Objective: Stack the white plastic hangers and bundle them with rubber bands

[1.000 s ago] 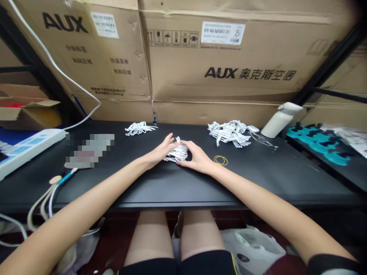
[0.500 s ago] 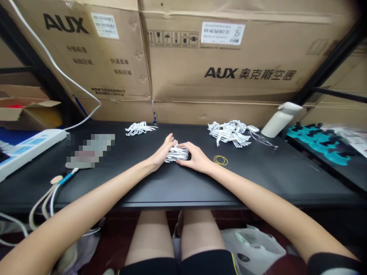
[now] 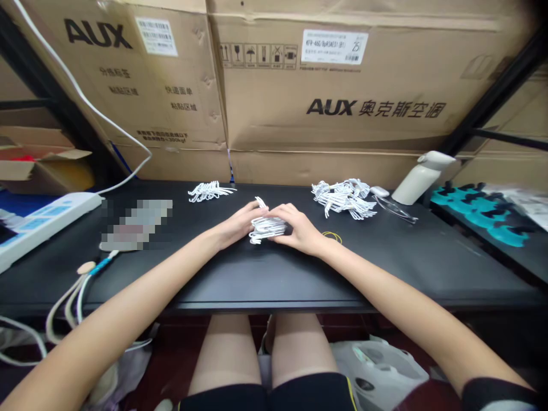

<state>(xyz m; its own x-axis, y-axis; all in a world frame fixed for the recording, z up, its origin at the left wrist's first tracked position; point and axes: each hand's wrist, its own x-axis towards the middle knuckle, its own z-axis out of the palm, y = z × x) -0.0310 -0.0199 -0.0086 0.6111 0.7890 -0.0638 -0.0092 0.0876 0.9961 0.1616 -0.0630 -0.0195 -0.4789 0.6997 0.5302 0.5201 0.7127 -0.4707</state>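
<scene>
A bundle of thin white pieces (image 3: pixel 266 227) is between my two hands above the black table. My right hand (image 3: pixel 295 228) is closed round its right side, thumb below and fingers on top. At the bundle's left end, my left hand (image 3: pixel 236 226) has its fingers bent against it, and some white ends stick up past the fingertips. A small white pile (image 3: pixel 209 191) lies behind on the left, and a larger white pile (image 3: pixel 345 198) behind on the right. Yellow rubber bands (image 3: pixel 333 236) lie partly behind my right wrist.
On the black table (image 3: pixel 265 279) are a pixelated object (image 3: pixel 136 225) with a cable, a white power strip (image 3: pixel 47 222), a pale bottle (image 3: pixel 422 178) and glasses (image 3: pixel 396 210). Teal items (image 3: pixel 479 214) lie at the right. Large cartons (image 3: pixel 334 131) stand behind.
The bundle has shifted slightly right and more of its left end shows. My left hand has drawn back a little to the left; my right hand has moved slightly right, partly covering the yellow bands.
</scene>
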